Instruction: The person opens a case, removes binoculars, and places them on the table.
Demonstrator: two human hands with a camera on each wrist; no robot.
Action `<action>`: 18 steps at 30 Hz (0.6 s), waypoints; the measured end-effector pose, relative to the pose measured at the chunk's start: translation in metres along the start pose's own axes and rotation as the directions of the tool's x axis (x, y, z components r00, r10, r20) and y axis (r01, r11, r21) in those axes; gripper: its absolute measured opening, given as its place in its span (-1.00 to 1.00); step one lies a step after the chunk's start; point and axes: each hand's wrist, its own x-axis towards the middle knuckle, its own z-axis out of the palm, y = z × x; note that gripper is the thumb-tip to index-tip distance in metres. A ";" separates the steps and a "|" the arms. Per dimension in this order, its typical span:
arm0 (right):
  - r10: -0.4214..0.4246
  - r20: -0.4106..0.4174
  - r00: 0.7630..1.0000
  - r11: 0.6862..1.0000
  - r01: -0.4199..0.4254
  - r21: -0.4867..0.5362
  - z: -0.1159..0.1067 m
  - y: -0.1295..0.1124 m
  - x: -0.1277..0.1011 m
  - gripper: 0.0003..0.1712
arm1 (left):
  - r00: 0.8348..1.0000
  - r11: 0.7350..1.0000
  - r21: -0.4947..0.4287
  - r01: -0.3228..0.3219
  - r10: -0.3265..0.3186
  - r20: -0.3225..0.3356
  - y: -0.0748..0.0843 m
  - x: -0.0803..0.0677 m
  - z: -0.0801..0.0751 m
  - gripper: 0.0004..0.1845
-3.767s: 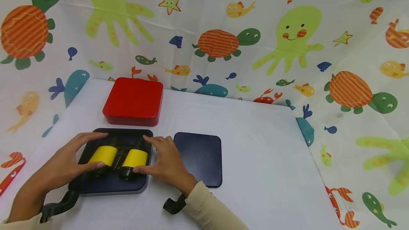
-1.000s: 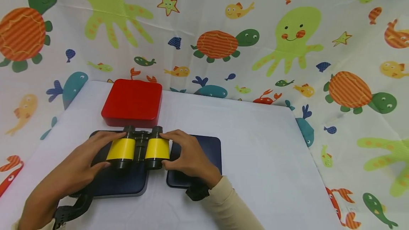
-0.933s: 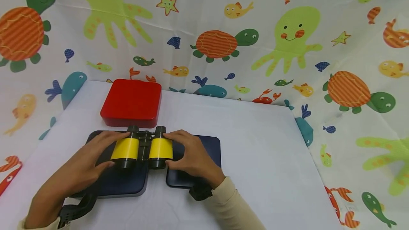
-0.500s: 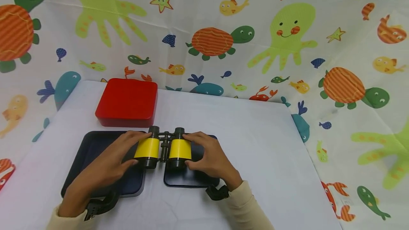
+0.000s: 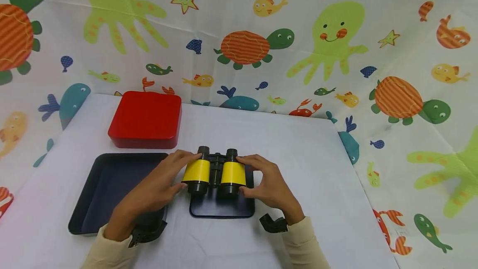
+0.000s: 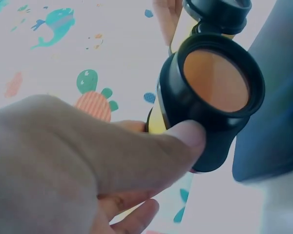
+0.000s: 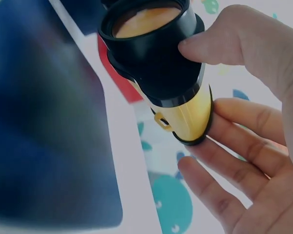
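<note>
Both hands hold a pair of yellow and black binoculars (image 5: 233, 172) over a flat dark blue panel (image 5: 224, 210), one hand on each barrel. My left hand (image 5: 153, 188) grips the left barrel; in the left wrist view its thumb (image 6: 185, 134) presses the black rim beside the orange-tinted lens. The right hand (image 5: 270, 184) pinches the other barrel. Its thumb (image 7: 205, 47) lies on the black lens end in the right wrist view, with fingertips along the yellow side. The binoculars overlap the panel's upper part in the head view. Left of them stands a dark, raised-rim tray (image 5: 119, 173).
A red lidded box (image 5: 145, 115) stands behind the tray. The white tabletop (image 5: 298, 157) stretches to the right, and a sea-animal printed cloth (image 5: 242, 53) hangs behind it. Black straps with mounts (image 5: 274, 223) sit on the wrists.
The binoculars, first lying in the dark tray between both hands, have been lifted out and carried right until over the flat panel. The head view has shifted slightly.
</note>
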 end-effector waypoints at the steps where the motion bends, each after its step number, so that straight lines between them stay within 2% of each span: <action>1: 0.004 -0.003 1.000 1.000 -0.004 0.004 -0.003 0.002 -0.002 -0.13 | 1.000 1.000 0.000 -0.004 0.004 0.000 0.001 0.003 0.003 -0.08; 9: 0.050 -0.023 0.998 0.999 -0.050 0.020 -0.022 0.018 -0.022 -0.12 | 0.999 1.000 -0.019 -0.023 0.023 0.026 0.015 0.023 0.026 -0.08; 18: 0.105 -0.046 0.993 0.994 -0.105 0.017 -0.041 0.035 -0.040 -0.10 | 0.996 0.997 -0.016 -0.078 0.079 0.030 0.032 0.045 0.046 -0.11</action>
